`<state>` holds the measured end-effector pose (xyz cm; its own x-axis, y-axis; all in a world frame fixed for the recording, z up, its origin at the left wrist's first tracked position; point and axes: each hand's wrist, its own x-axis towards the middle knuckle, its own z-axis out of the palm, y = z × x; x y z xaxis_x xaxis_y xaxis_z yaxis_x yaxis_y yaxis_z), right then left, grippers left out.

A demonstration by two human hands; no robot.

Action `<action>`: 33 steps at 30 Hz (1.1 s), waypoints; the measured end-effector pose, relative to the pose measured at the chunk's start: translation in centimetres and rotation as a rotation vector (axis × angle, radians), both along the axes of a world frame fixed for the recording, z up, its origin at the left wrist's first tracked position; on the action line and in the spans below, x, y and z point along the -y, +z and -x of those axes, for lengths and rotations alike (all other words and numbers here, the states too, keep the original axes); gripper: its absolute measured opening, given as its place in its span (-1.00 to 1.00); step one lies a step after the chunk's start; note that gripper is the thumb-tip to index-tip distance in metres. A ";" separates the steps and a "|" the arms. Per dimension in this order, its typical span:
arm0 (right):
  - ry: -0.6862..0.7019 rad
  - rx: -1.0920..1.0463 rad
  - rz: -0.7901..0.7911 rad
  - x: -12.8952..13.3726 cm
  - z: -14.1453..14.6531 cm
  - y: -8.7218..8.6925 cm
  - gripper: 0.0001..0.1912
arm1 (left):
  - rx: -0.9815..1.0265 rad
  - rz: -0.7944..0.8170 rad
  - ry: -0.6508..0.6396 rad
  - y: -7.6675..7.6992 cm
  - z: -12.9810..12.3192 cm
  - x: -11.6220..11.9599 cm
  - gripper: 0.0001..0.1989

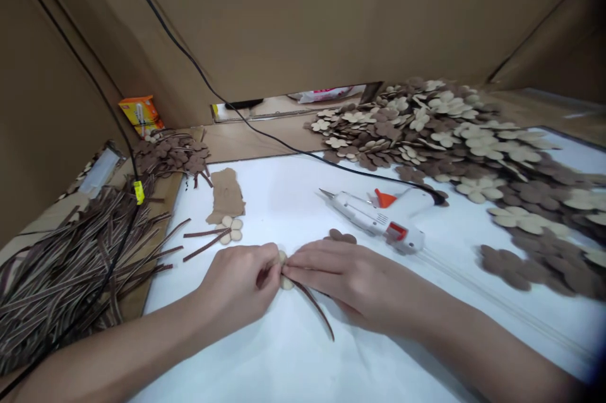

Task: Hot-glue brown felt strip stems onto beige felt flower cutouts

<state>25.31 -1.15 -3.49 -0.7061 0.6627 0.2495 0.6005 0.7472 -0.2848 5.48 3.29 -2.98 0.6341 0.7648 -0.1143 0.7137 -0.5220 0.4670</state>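
Both hands meet over the white board at the lower middle. My left hand is closed in a pinch at the left side of a small cream flower piece, which is mostly covered by fingers. From the other side my right hand presses its fingertips together on a thin brown strip at the flower's middle. The strip's free end curves toward the front. A brown flower piece lies partly hidden behind my right hand. Left of the hands rests a cream flower with strips attached.
A white glue gun lies behind my right hand, its black cable crossing the board. Brown and cream flowers are heaped at right. Striped strips pile up at left, near a brown scrap and an orange packet.
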 end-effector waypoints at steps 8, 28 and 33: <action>-0.038 0.010 0.040 0.0 0.2 -0.1 -0.61 | -0.038 -0.060 0.002 -0.1 -0.1 0.1 -0.81; -0.094 -0.183 0.214 0.0 0.4 0.6 -0.64 | -0.121 -0.077 0.155 2.1 0.5 -0.8 -0.69; -0.132 -0.239 0.229 0.2 0.6 0.1 -0.67 | -0.159 -0.019 0.136 2.2 0.5 -0.2 -0.71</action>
